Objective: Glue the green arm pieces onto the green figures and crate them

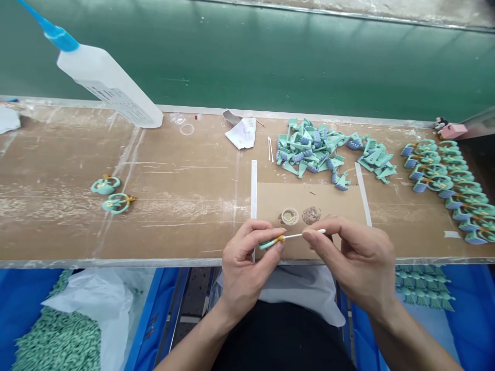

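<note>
Two bare hands are working over a long brown tabletop (185, 180), near its front edge. The left hand (249, 255) is pinching a small light green plastic piece with a yellow end (266, 244). Its grip is closing right around the piece, thumb on one side and fingers on the other. The right hand (356, 255) is pinching a thin white cotton swab (296, 235) close to one end, with thumb and finger pressing together. The swab's other end is pointing at the yellow end and seems to be touching it.

Just past the hands, a small round clear dish (290, 217) is sitting beside a brown, shiny blob (311, 215). Farther back, a messy pile of green and purple plastic pieces (309, 147) is lying by two loose white cotton swabs (270, 149) and a crumpled white paper (243, 134). Green, purple and yellow ring-shaped pieces (469, 206) are standing in rows on the right. Two green and yellow round pieces (117, 203) are resting on the left. A tall white bottle with a blue spout (116, 87) is standing at the back. Below, a blue plastic bin (149, 309) is holding lots of tiny green pieces (65, 337).
</note>
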Demonstrator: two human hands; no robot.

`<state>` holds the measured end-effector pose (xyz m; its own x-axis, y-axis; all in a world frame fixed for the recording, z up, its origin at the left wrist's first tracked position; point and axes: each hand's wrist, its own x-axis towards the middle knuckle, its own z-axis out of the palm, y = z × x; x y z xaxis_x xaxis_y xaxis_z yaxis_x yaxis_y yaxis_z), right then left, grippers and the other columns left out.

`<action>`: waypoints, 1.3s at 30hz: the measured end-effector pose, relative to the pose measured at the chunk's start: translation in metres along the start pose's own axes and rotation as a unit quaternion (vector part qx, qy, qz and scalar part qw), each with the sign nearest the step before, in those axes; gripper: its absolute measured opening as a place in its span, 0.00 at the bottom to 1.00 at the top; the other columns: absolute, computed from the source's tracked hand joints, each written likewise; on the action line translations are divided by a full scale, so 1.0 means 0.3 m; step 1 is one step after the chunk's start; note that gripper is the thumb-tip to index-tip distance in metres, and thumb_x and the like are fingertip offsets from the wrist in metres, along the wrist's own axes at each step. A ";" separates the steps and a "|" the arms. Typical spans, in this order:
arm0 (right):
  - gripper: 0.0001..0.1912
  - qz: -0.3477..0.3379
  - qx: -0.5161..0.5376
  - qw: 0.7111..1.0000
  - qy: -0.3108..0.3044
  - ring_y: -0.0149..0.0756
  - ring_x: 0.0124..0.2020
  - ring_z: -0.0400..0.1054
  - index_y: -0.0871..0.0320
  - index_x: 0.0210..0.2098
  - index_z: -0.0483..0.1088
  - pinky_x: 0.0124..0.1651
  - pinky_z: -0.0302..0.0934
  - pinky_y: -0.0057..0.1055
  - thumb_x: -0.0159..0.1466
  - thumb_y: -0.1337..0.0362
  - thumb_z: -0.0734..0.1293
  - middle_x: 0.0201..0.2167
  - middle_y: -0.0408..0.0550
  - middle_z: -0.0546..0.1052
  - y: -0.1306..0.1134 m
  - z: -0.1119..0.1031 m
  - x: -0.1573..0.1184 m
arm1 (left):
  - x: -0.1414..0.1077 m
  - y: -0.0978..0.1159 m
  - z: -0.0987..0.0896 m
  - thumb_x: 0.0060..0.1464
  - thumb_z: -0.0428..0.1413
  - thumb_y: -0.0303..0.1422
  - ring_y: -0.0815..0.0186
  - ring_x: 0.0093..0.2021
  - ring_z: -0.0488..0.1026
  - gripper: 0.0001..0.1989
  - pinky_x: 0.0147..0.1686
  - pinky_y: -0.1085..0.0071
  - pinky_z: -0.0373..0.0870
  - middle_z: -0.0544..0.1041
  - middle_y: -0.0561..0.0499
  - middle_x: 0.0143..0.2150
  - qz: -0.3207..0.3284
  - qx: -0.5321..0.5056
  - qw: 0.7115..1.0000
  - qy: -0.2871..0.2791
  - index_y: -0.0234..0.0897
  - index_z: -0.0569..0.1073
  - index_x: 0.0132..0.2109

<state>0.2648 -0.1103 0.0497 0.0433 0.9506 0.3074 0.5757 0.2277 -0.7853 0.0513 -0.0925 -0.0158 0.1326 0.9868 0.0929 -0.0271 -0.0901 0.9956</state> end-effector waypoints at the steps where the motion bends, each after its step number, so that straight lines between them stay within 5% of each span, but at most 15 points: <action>1: 0.10 -0.004 -0.003 1.000 -0.010 0.29 0.25 0.73 0.52 0.41 0.83 0.33 0.67 0.28 0.79 0.71 0.78 0.32 0.37 0.86 0.000 -0.006 0.007 | -0.001 0.000 0.000 0.71 0.73 0.26 0.62 0.48 0.84 0.12 0.47 0.70 0.81 0.86 0.46 0.49 -0.002 -0.001 1.000 -0.001 0.48 0.96 0.55; 7: 0.09 -0.031 0.003 0.997 -0.073 0.30 0.30 0.78 0.53 0.45 0.82 0.37 0.68 0.27 0.80 0.73 0.75 0.33 0.37 0.85 -0.002 -0.026 0.046 | -0.008 -0.006 0.001 0.74 0.72 0.30 0.60 0.46 0.85 0.08 0.40 0.70 0.78 0.88 0.44 0.49 -0.051 -0.027 0.998 -0.015 0.46 0.95 0.53; 19: 0.10 -0.017 0.002 0.999 0.029 0.30 0.30 0.77 0.51 0.43 0.81 0.37 0.69 0.28 0.80 0.72 0.74 0.36 0.38 0.88 0.001 -0.011 0.004 | -0.026 -0.015 0.029 0.77 0.70 0.33 0.57 0.47 0.86 0.06 0.43 0.66 0.83 0.89 0.42 0.50 -0.084 -0.078 0.993 -0.025 0.43 0.93 0.53; 26: 0.10 -0.029 -0.004 0.999 0.015 0.29 0.28 0.75 0.52 0.43 0.81 0.36 0.70 0.28 0.79 0.73 0.75 0.35 0.38 0.87 0.002 -0.003 0.001 | -0.019 0.015 0.035 0.76 0.70 0.32 0.64 0.41 0.85 0.05 0.43 0.69 0.85 0.88 0.45 0.49 -0.089 -0.107 0.990 -0.036 0.43 0.93 0.53; 39: 0.10 -0.019 0.000 1.000 0.019 0.31 0.27 0.75 0.51 0.42 0.82 0.37 0.72 0.30 0.78 0.72 0.76 0.35 0.40 0.88 -0.007 -0.007 -0.013 | -0.025 0.028 0.029 0.77 0.69 0.33 0.56 0.49 0.87 0.05 0.45 0.64 0.83 0.89 0.42 0.50 -0.086 -0.076 0.992 -0.044 0.42 0.92 0.52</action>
<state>0.2652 -0.1149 0.0513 0.0536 0.9326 0.3569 0.5777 0.2626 -0.7729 0.0588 -0.1019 -0.0081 0.2337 0.9697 -0.0711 -0.1458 0.1072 0.9835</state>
